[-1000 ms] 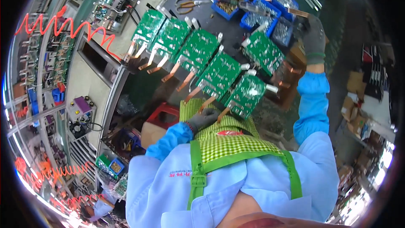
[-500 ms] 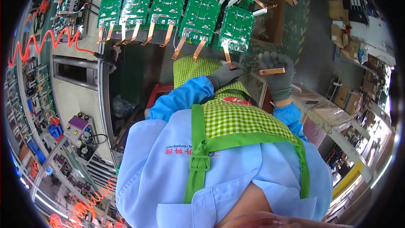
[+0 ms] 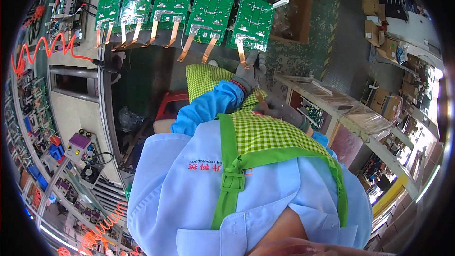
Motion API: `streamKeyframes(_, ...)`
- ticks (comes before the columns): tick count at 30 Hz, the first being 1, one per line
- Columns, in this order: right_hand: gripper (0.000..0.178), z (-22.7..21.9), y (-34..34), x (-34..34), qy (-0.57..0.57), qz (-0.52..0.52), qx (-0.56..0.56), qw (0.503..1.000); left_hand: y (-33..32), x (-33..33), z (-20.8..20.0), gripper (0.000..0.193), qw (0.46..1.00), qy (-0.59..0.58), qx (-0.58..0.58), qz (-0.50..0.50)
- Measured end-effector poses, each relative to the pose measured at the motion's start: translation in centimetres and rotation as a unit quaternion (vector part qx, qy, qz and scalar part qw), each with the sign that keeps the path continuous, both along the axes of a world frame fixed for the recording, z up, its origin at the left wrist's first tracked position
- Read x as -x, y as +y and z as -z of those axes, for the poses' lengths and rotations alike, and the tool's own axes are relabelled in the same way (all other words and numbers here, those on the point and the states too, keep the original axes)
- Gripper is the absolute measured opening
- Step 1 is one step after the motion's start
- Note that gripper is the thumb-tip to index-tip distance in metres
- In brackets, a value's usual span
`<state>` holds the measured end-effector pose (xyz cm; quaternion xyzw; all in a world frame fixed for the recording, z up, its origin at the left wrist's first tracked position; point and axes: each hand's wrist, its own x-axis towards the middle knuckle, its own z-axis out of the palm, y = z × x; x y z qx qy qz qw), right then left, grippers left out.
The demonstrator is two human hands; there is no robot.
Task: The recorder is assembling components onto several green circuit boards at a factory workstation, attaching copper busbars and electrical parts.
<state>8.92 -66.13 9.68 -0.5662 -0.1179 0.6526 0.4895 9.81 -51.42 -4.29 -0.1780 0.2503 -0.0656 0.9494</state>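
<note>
My left hand (image 3: 251, 71), in a dark grey glove, reaches up to the near edge of the rightmost front green circuit board (image 3: 254, 19). Its fingers are apart, with the tips at the board's corner beside a bare pad. A bent copper strip (image 3: 241, 52) hangs from that board and crosses the thumb side of the hand. Low against my green checked apron (image 3: 279, 137), my gloved right hand (image 3: 284, 112) is closed on another copper strip (image 3: 260, 105), partly hidden by the fingers.
Several green boards with copper strips and white posts stand in a row, among them one board (image 3: 204, 14). A red stool (image 3: 171, 106) is below. A metal frame bench (image 3: 106, 104) runs along the left, with a coiled orange hose (image 3: 47, 47). To the right stands a plastic-covered rack (image 3: 350, 114).
My right hand has come down and left with its copper strip, toward the apron. My left hand has turned upward from the hanging strip's end to the board's edge. The view has shifted slightly.
</note>
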Motion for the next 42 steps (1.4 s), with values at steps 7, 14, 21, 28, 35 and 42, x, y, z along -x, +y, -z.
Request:
streamKeyframes(7, 0.020, -0.4, -1.5, -3.5, -0.404, -0.056, -0.065, 0.911, -1.2, -1.5, 0.2, 0.013, 0.999, 0.035, -0.001, -0.034)
streamKeyframes(14, 0.014, -1.6, 0.4, -8.4, -0.041, 0.146, 0.032, 0.988, -1.4, -1.2, 2.2, 0.022, 0.998, -0.019, 0.006, -0.058)
streamKeyframes(21, 0.024, -2.0, 2.9, -10.3, -0.405, -0.060, 0.065, 0.910, -0.7, -1.2, 2.0, 0.020, 0.992, 0.025, -0.067, -0.102)
streamKeyframes(28, 0.030, 1.0, 2.7, -9.7, -0.668, -0.129, 0.048, 0.731, -0.6, -2.2, 1.0, 0.012, 0.972, 0.015, -0.224, -0.068)
streamKeyframes(35, 0.023, 0.3, 3.2, -9.3, -0.757, -0.168, 0.069, 0.627, 0.6, -0.8, 1.7, 0.019, 0.988, -0.050, -0.144, -0.033)
streamKeyframes(42, 0.012, -0.5, 4.7, -8.8, -0.772, -0.219, 0.051, 0.595, 0.8, -0.8, 0.1, 0.017, 0.982, -0.018, -0.186, 0.005)
